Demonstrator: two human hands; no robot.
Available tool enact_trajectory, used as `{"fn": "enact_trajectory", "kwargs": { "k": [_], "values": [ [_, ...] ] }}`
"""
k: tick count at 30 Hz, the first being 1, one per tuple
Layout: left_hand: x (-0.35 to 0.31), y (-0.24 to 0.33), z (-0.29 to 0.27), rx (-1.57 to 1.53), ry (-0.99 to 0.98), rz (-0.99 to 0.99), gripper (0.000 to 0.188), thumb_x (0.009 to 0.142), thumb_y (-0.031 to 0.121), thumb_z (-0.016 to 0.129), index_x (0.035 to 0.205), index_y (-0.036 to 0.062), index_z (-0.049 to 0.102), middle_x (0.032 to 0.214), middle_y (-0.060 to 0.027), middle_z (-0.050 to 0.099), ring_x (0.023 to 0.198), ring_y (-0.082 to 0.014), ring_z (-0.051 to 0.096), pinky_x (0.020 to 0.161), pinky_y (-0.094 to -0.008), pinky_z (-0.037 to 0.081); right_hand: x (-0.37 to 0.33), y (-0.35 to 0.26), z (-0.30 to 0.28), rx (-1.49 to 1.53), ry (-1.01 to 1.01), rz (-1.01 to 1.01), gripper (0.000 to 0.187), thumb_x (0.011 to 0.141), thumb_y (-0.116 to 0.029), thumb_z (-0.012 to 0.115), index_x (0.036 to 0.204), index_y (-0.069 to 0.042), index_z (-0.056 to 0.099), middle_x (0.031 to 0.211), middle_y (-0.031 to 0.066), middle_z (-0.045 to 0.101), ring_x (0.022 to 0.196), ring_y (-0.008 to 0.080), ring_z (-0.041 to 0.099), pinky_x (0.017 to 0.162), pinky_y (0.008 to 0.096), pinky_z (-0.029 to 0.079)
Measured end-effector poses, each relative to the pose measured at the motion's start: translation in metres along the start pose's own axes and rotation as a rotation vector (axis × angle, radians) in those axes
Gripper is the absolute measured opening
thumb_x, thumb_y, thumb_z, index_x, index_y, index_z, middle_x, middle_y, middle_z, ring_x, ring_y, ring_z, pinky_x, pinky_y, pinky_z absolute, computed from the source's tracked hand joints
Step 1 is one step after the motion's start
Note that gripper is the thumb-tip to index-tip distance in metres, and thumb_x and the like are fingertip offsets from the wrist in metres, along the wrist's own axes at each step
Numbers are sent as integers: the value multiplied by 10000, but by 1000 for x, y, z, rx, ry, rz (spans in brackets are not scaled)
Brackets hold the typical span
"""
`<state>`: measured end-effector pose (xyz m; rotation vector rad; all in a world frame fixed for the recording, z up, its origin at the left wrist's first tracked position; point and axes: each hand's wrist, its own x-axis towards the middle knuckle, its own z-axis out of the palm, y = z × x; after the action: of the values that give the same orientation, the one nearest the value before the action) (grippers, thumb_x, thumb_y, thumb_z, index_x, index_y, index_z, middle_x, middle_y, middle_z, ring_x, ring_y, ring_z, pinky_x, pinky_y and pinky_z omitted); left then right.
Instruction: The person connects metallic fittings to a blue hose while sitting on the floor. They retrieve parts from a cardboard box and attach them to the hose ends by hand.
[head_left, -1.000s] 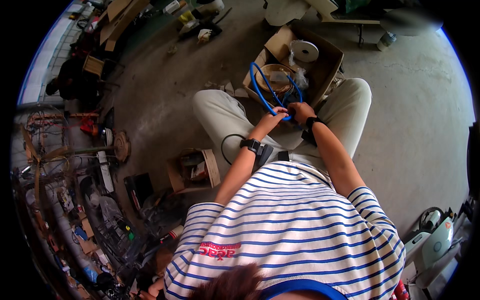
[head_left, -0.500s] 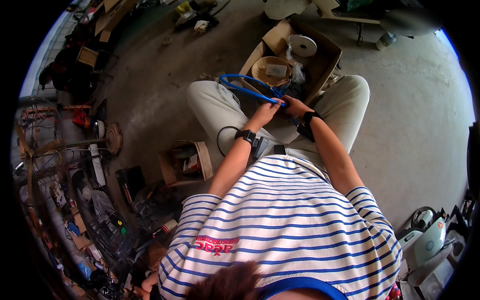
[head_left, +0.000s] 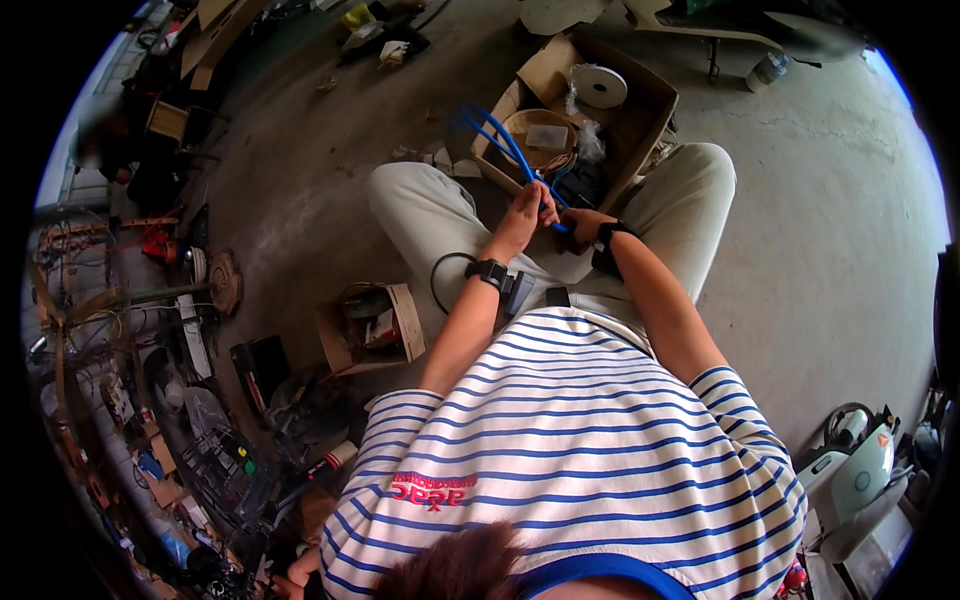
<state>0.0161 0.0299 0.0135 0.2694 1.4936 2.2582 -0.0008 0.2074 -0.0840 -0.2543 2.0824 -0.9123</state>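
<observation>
A blue cable [head_left: 518, 152] is bent into a loop that rises from my hands toward the far left, its far tip smeared by motion. My left hand [head_left: 526, 212] is closed round the cable where the loop narrows, fingers pointing up and away. Just to its right and a little lower, my right hand [head_left: 584, 226] grips the same cable, partly turned so its fingertips are hidden. Both hands are between my knees, in front of an open cardboard box [head_left: 652, 128]. Inside that box lie a white spool [head_left: 600, 87], a round basket [head_left: 513, 128] and crumpled clear plastic [head_left: 591, 142].
A smaller cardboard box [head_left: 408, 322] with assorted parts stands left of my lap. Cluttered tools and scrap fill the left side around a rusty disc [head_left: 226, 283]. White plastic casings [head_left: 862, 470] are piled at the lower right. Another person's hand [head_left: 297, 572] shows at lower left.
The cable loop has swung upward and away from lying leftward. My left hand has shifted slightly left and turned its fingers upward; my right hand has dropped slightly, opening a small gap between them.
</observation>
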Motion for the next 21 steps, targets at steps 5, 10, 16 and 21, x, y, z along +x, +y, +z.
{"fn": "enact_trajectory", "kwargs": {
  "k": [5,10,16,21],
  "values": [
    [-1,6,1,-201,4,-95,374,928,441,319,778,100,345,551,13,271,472,-94,286,495,-229,300,-3,-15,9,-250,142,-79,378,672,-150,634,1035,-140,529,927,74,612,867,254,599,682,365,483],
    [-2,8,1,-172,24,-225,376,930,434,344,742,109,358,483,24,260,405,-81,250,417,-228,246,-20,-39,2,-280,462,-97,339,682,-172,613,1012,-181,536,1012,31,578,923,281,570,737,396,474],
    [1,9,-1,-168,-2,-258,404,915,467,360,712,117,352,443,28,225,358,-80,207,389,-235,195,-22,-39,-8,-271,786,16,295,726,-77,536,973,-239,535,1012,-14,541,839,304,553,676,394,490],
    [0,11,-3,-257,79,-267,400,900,465,397,693,123,374,422,27,249,320,-79,212,349,-239,180,-25,-38,-17,-338,1007,82,315,679,-39,536,945,-206,544,965,0,549,876,284,532,669,372,491]
  ]
}}
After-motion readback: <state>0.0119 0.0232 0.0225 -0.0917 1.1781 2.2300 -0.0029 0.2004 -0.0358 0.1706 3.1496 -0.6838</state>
